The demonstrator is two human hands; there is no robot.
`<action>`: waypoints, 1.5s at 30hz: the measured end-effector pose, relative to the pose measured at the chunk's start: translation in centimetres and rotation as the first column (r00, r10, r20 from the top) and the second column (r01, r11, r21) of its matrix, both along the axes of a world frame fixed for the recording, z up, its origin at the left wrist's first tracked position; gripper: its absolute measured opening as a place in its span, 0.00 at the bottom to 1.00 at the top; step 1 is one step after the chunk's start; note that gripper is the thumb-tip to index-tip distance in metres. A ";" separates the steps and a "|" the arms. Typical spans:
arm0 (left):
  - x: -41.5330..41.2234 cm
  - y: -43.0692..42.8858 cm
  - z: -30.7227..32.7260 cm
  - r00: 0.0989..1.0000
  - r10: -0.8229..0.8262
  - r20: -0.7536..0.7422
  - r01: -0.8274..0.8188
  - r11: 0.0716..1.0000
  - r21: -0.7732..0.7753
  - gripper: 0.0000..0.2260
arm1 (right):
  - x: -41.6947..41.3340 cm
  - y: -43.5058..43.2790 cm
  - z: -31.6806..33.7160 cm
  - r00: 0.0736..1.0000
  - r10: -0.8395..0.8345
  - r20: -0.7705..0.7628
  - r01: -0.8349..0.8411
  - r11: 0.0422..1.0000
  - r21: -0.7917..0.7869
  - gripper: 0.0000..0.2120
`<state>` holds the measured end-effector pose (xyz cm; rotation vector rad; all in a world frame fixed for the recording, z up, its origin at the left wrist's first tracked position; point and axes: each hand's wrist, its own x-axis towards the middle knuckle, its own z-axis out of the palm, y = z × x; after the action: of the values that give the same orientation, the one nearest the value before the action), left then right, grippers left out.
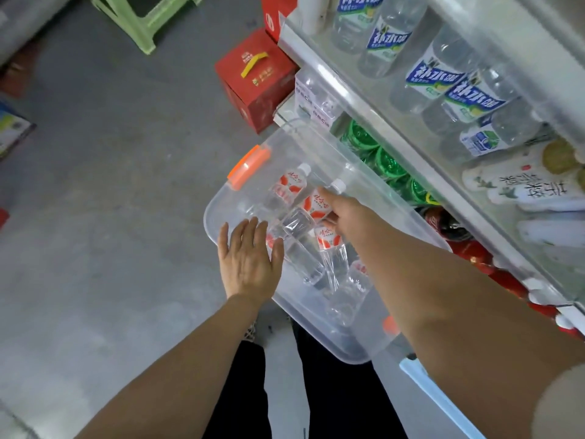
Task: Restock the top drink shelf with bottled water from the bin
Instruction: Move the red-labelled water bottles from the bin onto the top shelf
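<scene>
My right hand (343,213) grips a water bottle (319,202) inside the clear bin (221,198); my left hand (250,258) hovers spread flat over the near rim. Open floor (110,185) lies left.

The bin (285,147) sits on the floor (110,217), with water bottles (289,185) lying inside it. Right of the bin stands the shelf (395,99), carrying upright bottles (389,36). Behind the bin rests a carton (256,80); farther left of the bin, a stool (142,17).
</scene>
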<state>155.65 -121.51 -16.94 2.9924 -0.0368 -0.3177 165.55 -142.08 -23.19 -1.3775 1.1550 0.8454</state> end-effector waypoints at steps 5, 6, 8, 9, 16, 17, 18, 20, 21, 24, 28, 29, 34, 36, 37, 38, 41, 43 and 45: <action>0.0 0.2 0.1 1.000 -0.012 -0.023 0.012 1.000 0.008 0.31 | -1.1 0.3 2.1 0.985 -0.144 0.092 0.139 0.988 0.061 0.21; 0.0 0.2 0.2 0.999 -0.018 -0.034 0.019 1.000 0.008 0.31 | -1.6 0.3 2.8 0.980 -0.146 0.139 0.140 0.989 0.048 0.24; 0.0 0.2 0.5 0.997 -0.030 -0.067 0.031 1.000 0.007 0.31 | -2.7 0.1 4.5 0.965 -0.117 0.234 0.118 0.993 0.012 0.30; 0.1 0.2 0.8 0.995 -0.033 -0.089 0.033 0.999 0.000 0.32 | -3.2 0.0 5.4 0.959 -0.084 0.270 0.092 0.996 -0.016 0.32; 0.4 -0.4 6.0 0.982 -0.076 -0.171 0.028 0.964 -0.266 0.25 | -6.8 -1.6 13.2 0.895 -0.151 0.420 0.210 0.973 -0.097 0.34; 0.4 -0.6 7.2 0.981 -0.096 -0.168 0.042 0.952 -0.303 0.24 | -7.3 -1.9 14.8 0.885 -0.167 0.435 0.235 0.966 -0.108 0.34; 0.3 -0.9 8.6 0.980 -0.120 -0.159 0.060 0.939 -0.340 0.24 | -7.8 -2.1 16.5 0.871 -0.183 0.457 0.263 0.958 -0.118 0.34; 0.3 -1.6 11.5 0.976 -0.181 -0.125 0.114 0.903 -0.415 0.23 | -8.7 -2.8 20.1 0.825 -0.210 0.524 0.317 0.940 -0.122 0.32; 0.3 -2.0 13.0 0.971 -0.212 -0.110 0.141 0.881 -0.452 0.23 | -9.3 -3.1 22.1 0.797 -0.219 0.563 0.340 0.933 -0.118 0.31; 0.4 -3.6 17.8 0.953 -0.297 -0.061 0.216 0.807 -0.550 0.23 | -11.3 -4.5 28.8 0.722 -0.189 0.665 0.379 0.913 -0.151 0.32; 0.1 -7.1 25.4 0.907 -0.419 0.034 0.331 0.661 -0.673 0.25 | -14.1 -6.4 38.5 0.606 -0.111 0.788 0.458 0.858 -0.231 0.33; -0.2 -8.1 27.4 0.892 -0.449 0.060 0.356 0.612 -0.706 0.25 | -14.8 -7.1 40.9 0.578 -0.084 0.812 0.491 0.831 -0.264 0.29; -2.9 -13.2 38.2 0.801 -0.557 0.220 0.458 0.335 -0.823 0.26 | -18.7 -10.4 53.2 0.415 0.046 0.909 0.645 0.689 -0.330 0.20; -4.1 -15.1 42.7 0.751 -0.576 0.324 0.502 0.178 -0.847 0.25 | -20.7 -11.4 58.3 0.364 0.091 0.927 0.668 0.669 -0.327 0.29; -4.7 -16.1 44.8 0.722 -0.580 0.378 0.525 0.104 -0.844 0.24 | -21.7 -11.9 60.8 0.334 0.129 0.934 0.678 0.656 -0.333 0.34; -5.2 -17.1 46.7 0.695 -0.588 0.414 0.537 0.040 -0.843 0.23 | -22.6 -12.4 63.2 0.300 0.167 0.939 0.693 0.639 -0.334 0.36; -6.9 -20.5 52.2 0.624 -0.617 0.480 0.532 -0.114 -0.839 0.19 | -24.9 -14.4 69.8 0.223 0.238 0.945 0.714 0.621 -0.325 0.33; -7.8 -23.3 55.8 0.585 -0.616 0.528 0.527 -0.205 -0.824 0.18 | -26.0 -16.3 73.9 0.162 0.276 0.947 0.711 0.633 -0.306 0.28; -8.5 -26.1 59.1 0.551 -0.607 0.572 0.537 -0.267 -0.800 0.24 | -26.7 -18.3 77.9 0.132 0.329 0.935 0.757 0.575 -0.310 0.35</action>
<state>147.18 -147.63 42.20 1.2599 -1.2442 -0.2623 138.82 -160.38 54.73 -1.8096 0.5096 -1.1094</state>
